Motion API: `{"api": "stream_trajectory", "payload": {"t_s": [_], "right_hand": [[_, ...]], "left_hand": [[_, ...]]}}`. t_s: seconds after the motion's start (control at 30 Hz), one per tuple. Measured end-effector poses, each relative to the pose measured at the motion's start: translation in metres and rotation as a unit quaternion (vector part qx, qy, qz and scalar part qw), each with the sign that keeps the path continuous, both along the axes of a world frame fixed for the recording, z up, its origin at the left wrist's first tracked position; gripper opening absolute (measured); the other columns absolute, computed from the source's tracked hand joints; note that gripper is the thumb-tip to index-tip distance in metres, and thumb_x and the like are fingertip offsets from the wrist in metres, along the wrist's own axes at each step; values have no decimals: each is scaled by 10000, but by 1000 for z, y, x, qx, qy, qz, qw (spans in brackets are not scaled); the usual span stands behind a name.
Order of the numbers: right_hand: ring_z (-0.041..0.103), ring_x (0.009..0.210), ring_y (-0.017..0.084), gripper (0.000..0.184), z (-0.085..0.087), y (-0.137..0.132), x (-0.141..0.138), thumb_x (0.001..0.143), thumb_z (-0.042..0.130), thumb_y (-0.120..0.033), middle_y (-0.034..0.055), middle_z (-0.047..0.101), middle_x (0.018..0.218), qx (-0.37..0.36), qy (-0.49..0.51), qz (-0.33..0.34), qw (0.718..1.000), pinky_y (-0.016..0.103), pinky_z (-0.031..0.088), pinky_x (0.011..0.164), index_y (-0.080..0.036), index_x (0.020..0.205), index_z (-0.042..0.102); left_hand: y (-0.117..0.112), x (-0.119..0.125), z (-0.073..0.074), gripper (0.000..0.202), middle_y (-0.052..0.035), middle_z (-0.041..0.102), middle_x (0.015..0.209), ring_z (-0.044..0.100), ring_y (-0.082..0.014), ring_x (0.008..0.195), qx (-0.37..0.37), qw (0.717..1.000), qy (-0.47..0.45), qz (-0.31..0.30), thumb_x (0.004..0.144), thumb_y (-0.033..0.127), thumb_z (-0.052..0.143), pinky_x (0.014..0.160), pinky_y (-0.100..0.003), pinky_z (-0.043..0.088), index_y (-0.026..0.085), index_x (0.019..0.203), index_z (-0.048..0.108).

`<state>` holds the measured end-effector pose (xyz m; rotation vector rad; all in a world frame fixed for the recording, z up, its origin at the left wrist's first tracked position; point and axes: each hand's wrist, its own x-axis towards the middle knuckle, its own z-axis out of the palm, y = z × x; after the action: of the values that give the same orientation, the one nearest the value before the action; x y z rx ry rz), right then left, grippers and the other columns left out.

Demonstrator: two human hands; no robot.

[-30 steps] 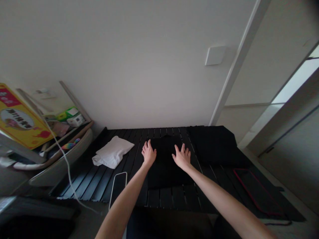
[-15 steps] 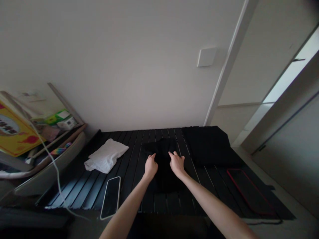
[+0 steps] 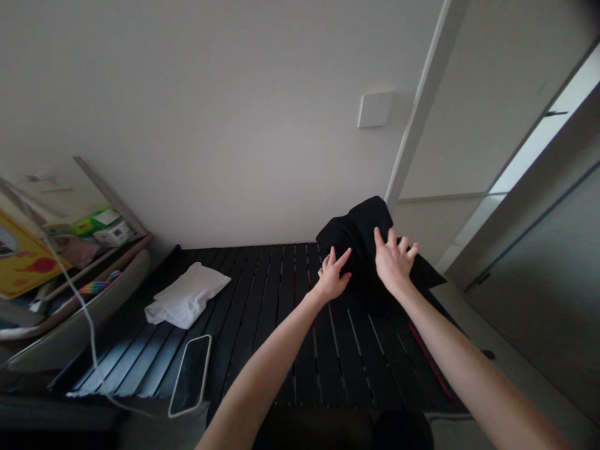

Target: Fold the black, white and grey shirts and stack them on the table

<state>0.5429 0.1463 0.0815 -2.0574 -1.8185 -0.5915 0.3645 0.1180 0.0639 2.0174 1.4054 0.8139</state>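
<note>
My left hand (image 3: 334, 275) and my right hand (image 3: 392, 259) hold a folded black garment (image 3: 359, 228) between them, fingers spread over its near side. The garment is lifted off the black slatted table (image 3: 262, 312), up at the table's far right corner close to the wall. Dark cloth lies under it on the right, hard to separate from the garment. The left hand grips the garment's left edge, the right hand its right part.
A folded white cloth (image 3: 187, 299) lies at the table's left. A phone (image 3: 190, 375) rests face up near the front left edge. Cluttered shelves with boxes (image 3: 100, 225) and a white cable (image 3: 70, 294) stand at left. A red-edged dark item (image 3: 424, 350) lies at right.
The black garment lay flat mid-table under both hands. Both hands gathered it, lifted it and carried it to the far right.
</note>
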Motion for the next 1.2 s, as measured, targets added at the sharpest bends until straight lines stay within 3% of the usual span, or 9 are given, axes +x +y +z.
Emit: {"api": "stream_trajectory", "payload": {"t_s": [0.13, 0.27, 0.33, 0.43, 0.63, 0.8, 0.97, 1.1, 1.2], "right_hand": [[56, 1390, 453, 586, -60, 11, 33, 929, 390, -327, 174, 23, 1576, -86, 5, -37, 996, 650, 82, 1016, -227, 1488, 245], [80, 1399, 435, 601, -125, -7, 15, 942, 304, -461, 124, 8, 1589, -213, 35, 8, 977, 672, 58, 1029, -291, 1503, 168], [75, 1401, 436, 619, -143, -16, 3, 943, 259, -512, 132, 13, 1588, -223, 43, 9, 974, 680, 34, 1032, -288, 1508, 139], [39, 1406, 436, 643, -153, -22, -5, 941, 255, -535, 153, 13, 1584, -193, 32, 0, 981, 672, 2, 1042, -266, 1511, 125], [25, 1412, 426, 642, -158, -31, -7, 940, 295, -521, 153, -1, 1584, -170, 14, 4, 985, 647, -4, 1062, -271, 1509, 130], [22, 1414, 426, 636, -164, -37, -13, 941, 294, -494, 133, -30, 1587, -160, 19, 1, 987, 664, -3, 1054, -279, 1510, 106], [8, 1416, 422, 631, -169, -38, -14, 938, 275, -507, 133, -27, 1587, -171, 15, -2, 985, 644, -22, 1063, -272, 1507, 137], [9, 1421, 403, 633, -168, -40, -13, 940, 258, -506, 124, -35, 1588, -188, 14, 0, 982, 635, -29, 1068, -269, 1510, 119], [26, 1422, 398, 621, -164, -47, -14, 944, 254, -503, 144, 26, 1586, -198, 2, -3, 980, 626, -17, 1073, -266, 1507, 146]], "left_hand": [[-3, -2, -36, 618, -54, 56, 1596, 106, -369, 1427, -47, 990, 96, 93, 859, 203, 490, 1053, -624, 254, 363, 1436, 335], [-18, -37, -80, 565, -60, 151, 1583, 141, -338, 1422, -79, 974, 168, 128, 857, 214, 489, 1063, -585, 259, 328, 1403, 394], [-26, -65, -96, 528, -61, 180, 1577, 145, -336, 1421, -85, 963, 210, 144, 854, 227, 496, 1069, -581, 246, 308, 1373, 438], [-40, -116, -106, 466, -78, 222, 1563, 138, -332, 1424, -83, 931, 294, 200, 859, 236, 479, 1077, -576, 225, 275, 1323, 498], [-63, -241, -98, 399, -181, 276, 1521, 157, -380, 1415, -71, 818, 426, 379, 890, 255, 402, 1057, -601, 215, 187, 1242, 577], [-86, -323, -90, 383, -195, 309, 1500, 155, -430, 1401, -135, 768, 442, 444, 843, 209, 427, 998, -651, 248, 180, 1172, 623], [-104, -358, -84, 392, -111, 473, 1399, 180, -356, 1406, -120, 781, 433, 434, 789, 122, 424, 1025, -610, 216, 225, 1107, 630], [-110, -377, -73, 290, -119, 647, 1108, 367, -318, 1284, -60, 813, 409, 410, 739, 33, 399, 1023, -560, 209, 180, 819, 636], [-111, -385, -59, 197, -125, 669, 980, 418, -312, 1212, -37, 826, 378, 416, 748, 72, 438, 1023, -527, 213, 173, 780, 604]]}}
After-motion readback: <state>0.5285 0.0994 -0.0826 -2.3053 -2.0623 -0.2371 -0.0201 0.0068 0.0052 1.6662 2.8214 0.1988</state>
